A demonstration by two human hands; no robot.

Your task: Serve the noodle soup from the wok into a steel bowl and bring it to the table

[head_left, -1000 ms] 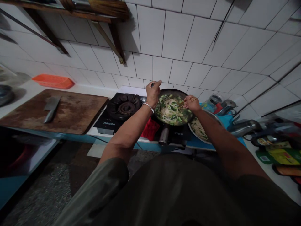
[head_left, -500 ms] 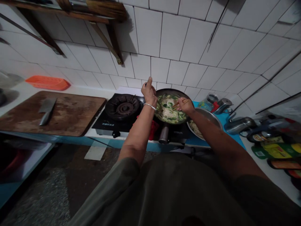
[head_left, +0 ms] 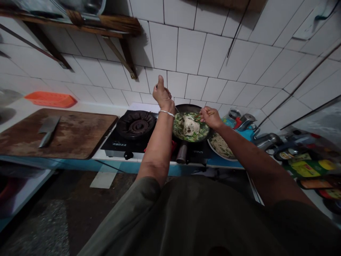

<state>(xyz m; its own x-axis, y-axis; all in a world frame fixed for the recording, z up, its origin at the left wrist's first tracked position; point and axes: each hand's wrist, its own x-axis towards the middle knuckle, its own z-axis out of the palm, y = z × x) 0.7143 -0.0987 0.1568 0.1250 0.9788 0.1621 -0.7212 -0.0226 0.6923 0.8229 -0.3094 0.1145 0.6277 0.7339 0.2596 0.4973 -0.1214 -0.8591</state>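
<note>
My left hand (head_left: 163, 95) is closed around the dark handle of a metal cooking utensil, its thumb pointing up. The utensil's thin shaft (head_left: 179, 111) slants down into the pan; its head is hidden in the food. In my right hand (head_left: 211, 118) I grip wooden chopsticks (head_left: 198, 115), their tips among the noodles. A clump of pale noodles (head_left: 191, 127) is gathered in the middle of the frying pan (head_left: 190, 106), with chopped green vegetables (head_left: 179, 132) around it. The pan's handle (head_left: 182, 153) points towards me.
Left of the pan is a bare burner (head_left: 139, 125). A cleaver (head_left: 49, 129) lies on the wooden cutting board (head_left: 80, 137), before an orange basket (head_left: 50, 99). Right of the pan are a metal bowl of noodles (head_left: 221, 145), a kettle (head_left: 268, 140) and several bottles (head_left: 310, 168).
The noodles are now bunched into a taller mound mid-pan. My left hand has risen slightly and moved left; my right hand has drawn towards the pan's right rim. The view has shifted a little.
</note>
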